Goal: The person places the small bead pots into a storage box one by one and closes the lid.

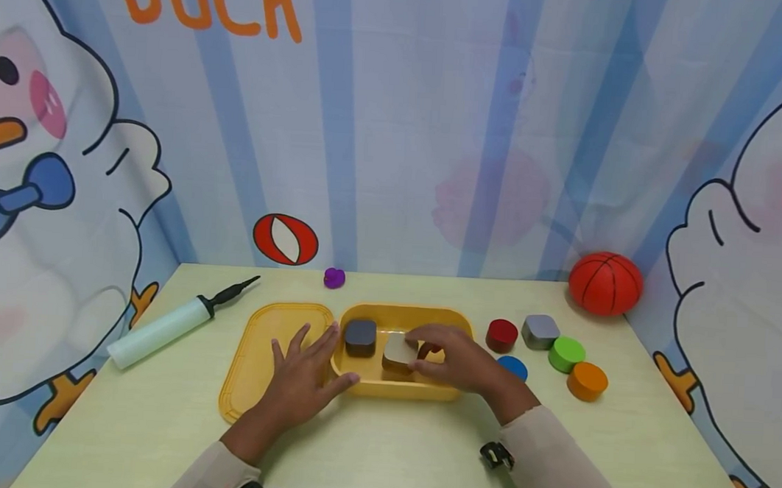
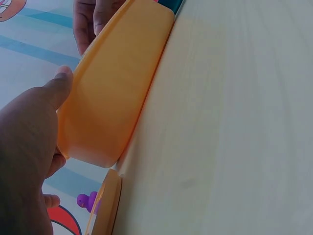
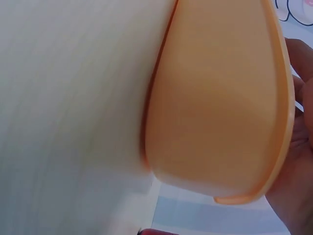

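Note:
A yellow plastic box (image 1: 399,390) stands open on the table, with a dark grey square block (image 1: 360,337) inside at the left. My right hand (image 1: 454,356) reaches over the box's right side and pinches a cream-topped square block (image 1: 399,350) at its right edge. A bit of dark red (image 1: 430,351) shows under that hand's fingers. With fingers spread, my left hand (image 1: 300,379) rests against the box's left end, the thumb on the near rim. The left wrist view shows that thumb (image 2: 62,81) at the rim; the box wall hides both blocks there.
A yellow lid (image 1: 245,376) lies left of the box, partly under the left hand. Red (image 1: 502,336), grey (image 1: 540,332), green (image 1: 567,354), orange (image 1: 587,382) and blue (image 1: 513,367) pieces lie to the right. Farther out are a pump (image 1: 163,333), a purple toy (image 1: 334,278) and a red ball (image 1: 606,283).

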Demonstrator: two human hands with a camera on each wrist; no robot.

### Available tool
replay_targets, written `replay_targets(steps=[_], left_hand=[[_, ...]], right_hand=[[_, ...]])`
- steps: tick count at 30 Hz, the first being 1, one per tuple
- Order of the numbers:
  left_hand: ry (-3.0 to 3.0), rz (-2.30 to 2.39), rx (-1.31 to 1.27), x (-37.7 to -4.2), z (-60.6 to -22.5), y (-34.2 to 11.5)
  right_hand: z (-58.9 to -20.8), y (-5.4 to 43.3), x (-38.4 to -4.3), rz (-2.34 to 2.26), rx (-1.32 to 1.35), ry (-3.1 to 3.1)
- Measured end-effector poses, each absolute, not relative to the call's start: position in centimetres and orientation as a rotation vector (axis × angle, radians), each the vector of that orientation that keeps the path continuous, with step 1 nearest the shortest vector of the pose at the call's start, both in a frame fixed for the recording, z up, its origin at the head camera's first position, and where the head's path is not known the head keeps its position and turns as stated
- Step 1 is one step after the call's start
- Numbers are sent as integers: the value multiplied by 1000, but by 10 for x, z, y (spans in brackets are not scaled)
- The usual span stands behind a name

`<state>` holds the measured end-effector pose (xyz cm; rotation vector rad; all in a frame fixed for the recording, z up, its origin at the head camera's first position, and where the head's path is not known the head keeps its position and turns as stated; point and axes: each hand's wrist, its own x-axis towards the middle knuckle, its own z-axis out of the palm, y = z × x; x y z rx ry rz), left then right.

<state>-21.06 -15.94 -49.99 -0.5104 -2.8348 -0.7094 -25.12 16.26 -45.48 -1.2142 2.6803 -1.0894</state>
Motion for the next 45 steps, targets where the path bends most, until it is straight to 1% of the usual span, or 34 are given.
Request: replay_targets(steps=[7,22,45], left_hand=[[-2844,-706,-506,-210,-499,-159],[-2894,-696,-484,-210,-497,-159],[-2887,-692,-484,-211,-496,-157]], right_hand=[[-456,152,-257,-1048,-1143,2622],[-462,129,-264,-1042,-1083,2536],[-461,108,-261,-1059,-1007,2563]])
